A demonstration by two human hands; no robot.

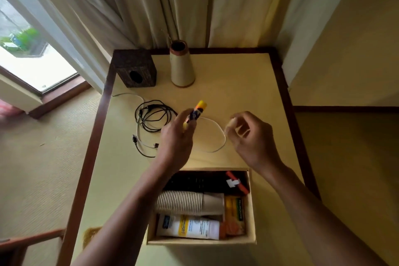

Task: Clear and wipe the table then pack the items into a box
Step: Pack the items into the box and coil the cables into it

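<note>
Left hand point(176, 139) grips yellow-capped, dark-labelled glue stick point(195, 113)

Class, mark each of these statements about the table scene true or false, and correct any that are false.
1. The left hand holds a yellow-capped stick. True.
2. The cardboard box is empty. False: it holds a stack of paper cups, a white tube and other items.
3. The black cables lie coiled on the table. True.
4. The cone-shaped vase lies on its side. False: it stands upright beside a dark woven box.
</note>
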